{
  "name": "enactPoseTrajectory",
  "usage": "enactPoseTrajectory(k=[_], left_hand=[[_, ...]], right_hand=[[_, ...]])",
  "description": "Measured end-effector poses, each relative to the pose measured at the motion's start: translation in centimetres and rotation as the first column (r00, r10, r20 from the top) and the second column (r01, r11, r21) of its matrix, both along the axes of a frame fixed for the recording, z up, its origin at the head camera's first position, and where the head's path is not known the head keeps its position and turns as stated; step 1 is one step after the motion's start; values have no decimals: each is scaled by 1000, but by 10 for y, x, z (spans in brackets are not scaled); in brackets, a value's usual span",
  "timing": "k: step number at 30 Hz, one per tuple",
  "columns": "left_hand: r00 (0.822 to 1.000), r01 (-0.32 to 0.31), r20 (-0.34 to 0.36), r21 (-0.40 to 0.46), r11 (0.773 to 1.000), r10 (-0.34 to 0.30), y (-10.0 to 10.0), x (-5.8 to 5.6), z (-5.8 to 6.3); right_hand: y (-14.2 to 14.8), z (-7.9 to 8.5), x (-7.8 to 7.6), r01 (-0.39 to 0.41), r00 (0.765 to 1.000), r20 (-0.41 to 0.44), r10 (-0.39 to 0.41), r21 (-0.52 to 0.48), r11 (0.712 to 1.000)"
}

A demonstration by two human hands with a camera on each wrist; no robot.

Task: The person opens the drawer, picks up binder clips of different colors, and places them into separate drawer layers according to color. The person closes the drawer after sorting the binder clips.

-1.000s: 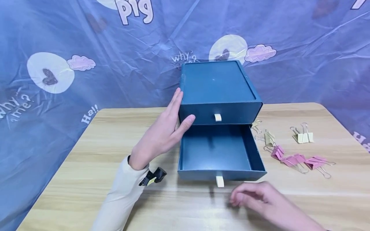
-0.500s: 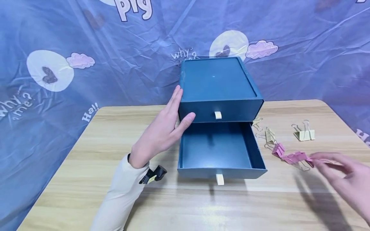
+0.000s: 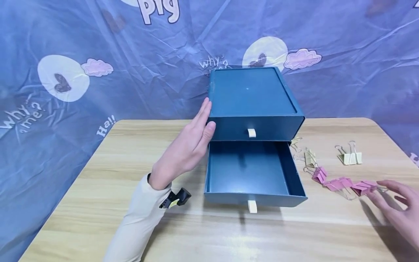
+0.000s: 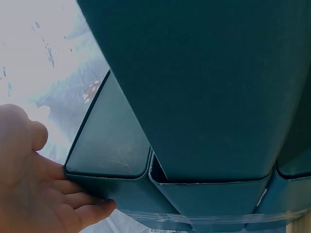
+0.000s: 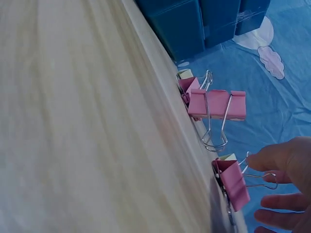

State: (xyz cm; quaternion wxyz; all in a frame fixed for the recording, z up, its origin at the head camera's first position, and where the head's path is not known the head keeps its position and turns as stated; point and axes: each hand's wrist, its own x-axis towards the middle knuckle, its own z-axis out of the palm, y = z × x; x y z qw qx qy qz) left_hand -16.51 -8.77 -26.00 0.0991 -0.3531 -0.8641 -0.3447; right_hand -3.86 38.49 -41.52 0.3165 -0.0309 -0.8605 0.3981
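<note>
A dark blue two-drawer organizer [image 3: 253, 92] stands at the middle of the table. Its lower drawer [image 3: 229, 198] is pulled out, its upper one closed. My left hand [image 3: 183, 149] rests with straight fingers along the organizer's left side; the left wrist view shows those fingers [image 4: 92, 211] at a teal edge. On the right, my right hand [image 3: 402, 207] reaches to the rightmost pink binder clip [image 3: 361, 187]. Thumb and index finger straddle its wire handles, with a gap between them. In the right wrist view, the thumb [image 5: 272, 158] appears at one wire loop [image 5: 247, 156].
Two more pink binder clips [image 3: 338, 183] lie in a row toward the organizer. Pale yellow clips [image 3: 310, 158] sit beside its right side, and another yellow clip [image 3: 350, 158] stands apart farther right. A patterned blue cloth [image 3: 157, 72] hangs behind the wooden table [image 3: 108, 189].
My right hand has moved from in front of the drawer to the rightmost pink clip, then slightly back toward its handles. My left hand has stayed at the organizer's side.
</note>
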Motion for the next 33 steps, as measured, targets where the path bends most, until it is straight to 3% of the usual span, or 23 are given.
enactPoseTrajectory(k=[7, 19, 23, 27, 31, 33], left_hand=[[1000, 17, -21, 31, 999, -17, -2, -1, 0], [1000, 18, -5, 38, 999, -17, -1, 1, -2], [1000, 13, -5, 35, 999, -13, 0, 1, -3], [1000, 8, -15, 35, 999, -8, 1, 0, -3], [1000, 2, -21, 34, 999, -2, 1, -1, -4], [1000, -1, -30, 38, 999, 2, 0, -1, -4]], right_hand=[[2, -12, -2, -106, 994, 15, 109, -146, 984], [-1, -22, -4, -59, 998, -38, 54, -164, 985], [-3, -24, -1, -26, 999, 22, 27, -22, 999], [-5, -25, 0, 13, 993, 109, -32, 167, 986], [-7, -25, -1, 25, 990, 127, -52, 204, 979], [-7, -24, -4, 17, 995, 97, -35, 187, 982]])
